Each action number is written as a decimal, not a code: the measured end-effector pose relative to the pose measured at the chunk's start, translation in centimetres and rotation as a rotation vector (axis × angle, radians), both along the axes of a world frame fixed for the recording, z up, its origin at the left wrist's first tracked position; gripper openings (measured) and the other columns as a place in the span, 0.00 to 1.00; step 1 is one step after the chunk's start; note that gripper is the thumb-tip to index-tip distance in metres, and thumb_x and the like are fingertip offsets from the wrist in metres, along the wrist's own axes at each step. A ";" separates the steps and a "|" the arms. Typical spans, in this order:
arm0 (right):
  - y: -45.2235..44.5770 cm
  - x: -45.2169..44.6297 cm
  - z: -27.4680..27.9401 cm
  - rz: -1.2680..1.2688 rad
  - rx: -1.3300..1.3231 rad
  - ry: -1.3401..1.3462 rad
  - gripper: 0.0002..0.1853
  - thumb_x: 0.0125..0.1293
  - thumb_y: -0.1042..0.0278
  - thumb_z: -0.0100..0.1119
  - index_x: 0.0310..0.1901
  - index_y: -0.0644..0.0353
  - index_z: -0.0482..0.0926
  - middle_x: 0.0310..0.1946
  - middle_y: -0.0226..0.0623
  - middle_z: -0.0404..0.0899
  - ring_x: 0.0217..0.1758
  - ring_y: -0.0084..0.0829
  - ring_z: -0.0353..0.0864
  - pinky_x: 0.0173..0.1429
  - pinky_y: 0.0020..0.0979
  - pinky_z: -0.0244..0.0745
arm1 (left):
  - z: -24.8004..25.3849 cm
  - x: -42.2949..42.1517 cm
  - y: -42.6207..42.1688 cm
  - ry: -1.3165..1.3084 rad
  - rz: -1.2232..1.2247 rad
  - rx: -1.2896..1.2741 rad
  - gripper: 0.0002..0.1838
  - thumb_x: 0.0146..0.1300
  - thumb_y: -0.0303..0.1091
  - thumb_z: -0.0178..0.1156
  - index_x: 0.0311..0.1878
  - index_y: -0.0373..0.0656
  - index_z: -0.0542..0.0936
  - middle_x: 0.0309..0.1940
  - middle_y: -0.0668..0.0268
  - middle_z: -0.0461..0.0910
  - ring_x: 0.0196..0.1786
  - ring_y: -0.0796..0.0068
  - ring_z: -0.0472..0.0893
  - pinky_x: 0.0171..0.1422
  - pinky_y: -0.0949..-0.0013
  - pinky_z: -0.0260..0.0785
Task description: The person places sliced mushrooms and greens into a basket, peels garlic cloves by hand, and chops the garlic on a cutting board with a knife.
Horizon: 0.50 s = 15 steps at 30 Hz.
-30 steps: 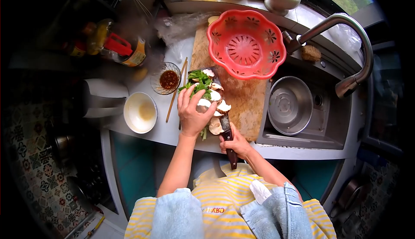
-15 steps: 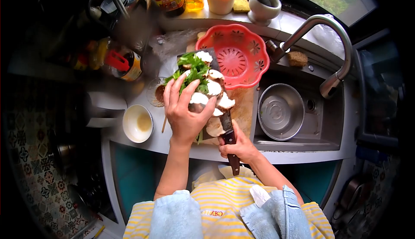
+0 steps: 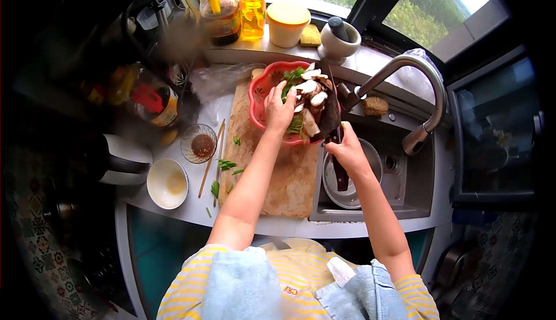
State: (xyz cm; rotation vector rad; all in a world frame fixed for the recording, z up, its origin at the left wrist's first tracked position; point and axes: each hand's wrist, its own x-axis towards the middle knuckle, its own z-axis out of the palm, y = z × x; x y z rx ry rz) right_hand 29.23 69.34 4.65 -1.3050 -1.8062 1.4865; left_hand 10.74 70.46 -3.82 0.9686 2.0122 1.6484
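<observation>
My right hand [image 3: 347,149] is closed around the dark handle of a cleaver [image 3: 334,109], whose wide blade is tilted over the red basket [image 3: 259,81]. Sliced mushrooms [image 3: 313,97] with white and brown parts are heaped on the blade. Green leaves [image 3: 293,78] lie among them, toward the left. My left hand [image 3: 280,109] touches the left side of this heap, its fingers stretched out and slightly apart. Below the basket is a wooden cutting board [image 3: 284,187], with bits of green leaf [image 3: 227,164] at its left edge. The heap and the blade hide much of the basket's inside.
Left of the board are chopsticks [image 3: 205,172], a glass bowl [image 3: 198,144] of brown sauce and a white bowl [image 3: 167,184]. A metal basin [image 3: 370,158] sits in the sink under the faucet [image 3: 425,129]. Bottles, a lidded tub [image 3: 288,26] and a mortar [image 3: 340,42] line the sill.
Both hands have moved up and away from my body, carrying the cleaver with mushrooms and greens from above the board to above the basket. The board is now uncovered.
</observation>
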 end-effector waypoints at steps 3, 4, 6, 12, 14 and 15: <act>0.2 1.1 -0.4 0.010 -0.023 -0.070 0.18 0.48 0.79 0.53 0.44 0.65 0.65 0.29 0.33 0.69 0.31 0.24 0.69 0.37 0.25 0.68 | 0.2 0.6 -1.1 0.081 -0.005 0.018 0.19 0.60 0.40 0.54 0.51 0.40 0.74 0.50 0.54 0.74 0.55 0.57 0.71 0.61 0.61 0.61; 0.0 1.3 -0.1 0.005 -0.063 -0.088 0.18 0.48 0.78 0.53 0.43 0.66 0.65 0.31 0.33 0.69 0.35 0.25 0.68 0.42 0.25 0.68 | 1.1 1.2 -1.5 0.098 -0.016 0.048 0.18 0.60 0.39 0.54 0.50 0.39 0.75 0.49 0.53 0.75 0.55 0.58 0.72 0.60 0.62 0.63; -0.1 1.4 0.0 0.009 -0.089 -0.054 0.18 0.49 0.79 0.53 0.44 0.65 0.65 0.30 0.31 0.68 0.31 0.23 0.68 0.37 0.24 0.68 | 2.0 3.7 -1.3 0.174 -0.110 0.226 0.16 0.61 0.36 0.54 0.50 0.40 0.75 0.51 0.53 0.73 0.56 0.56 0.71 0.62 0.61 0.61; -1.1 1.3 2.3 0.003 -0.255 0.101 0.19 0.48 0.81 0.54 0.44 0.63 0.65 0.26 0.29 0.68 0.23 0.20 0.68 0.28 0.23 0.67 | 2.1 5.7 1.8 0.480 -0.359 0.194 0.21 0.65 0.41 0.47 0.59 0.45 0.71 0.62 0.60 0.66 0.66 0.55 0.59 0.69 0.53 0.47; -1.8 2.0 3.0 0.007 -0.263 0.153 0.18 0.49 0.82 0.54 0.43 0.62 0.65 0.25 0.30 0.69 0.22 0.21 0.69 0.26 0.23 0.68 | 1.6 4.7 2.7 0.530 -0.331 0.183 0.21 0.66 0.41 0.45 0.59 0.43 0.70 0.62 0.60 0.66 0.67 0.57 0.59 0.69 0.53 0.47; -2.1 2.6 3.1 0.008 -0.269 0.164 0.19 0.49 0.81 0.55 0.44 0.62 0.65 0.25 0.30 0.69 0.22 0.21 0.70 0.26 0.24 0.68 | 1.1 4.1 3.1 0.546 -0.315 0.175 0.21 0.67 0.40 0.44 0.60 0.42 0.69 0.62 0.60 0.65 0.67 0.59 0.59 0.70 0.53 0.47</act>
